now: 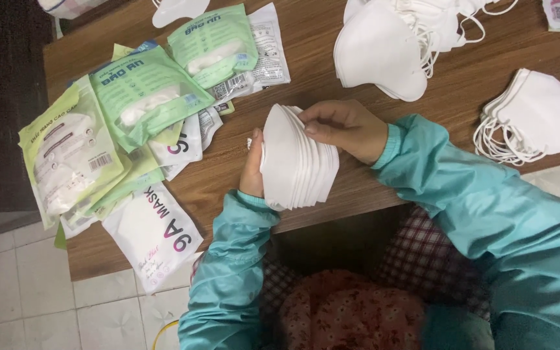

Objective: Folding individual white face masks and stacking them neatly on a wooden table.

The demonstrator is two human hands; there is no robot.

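A stack of folded white face masks stands on edge near the front of the wooden table. My left hand presses against its left side, mostly hidden behind the stack. My right hand grips the top and right side, thumb across the mask edges. Both sleeves are teal.
Green and white mask pouches lie fanned over the table's left part, one white pouch hanging over the front edge. Loose white masks are piled at the back and at the right. White floor tiles show below.
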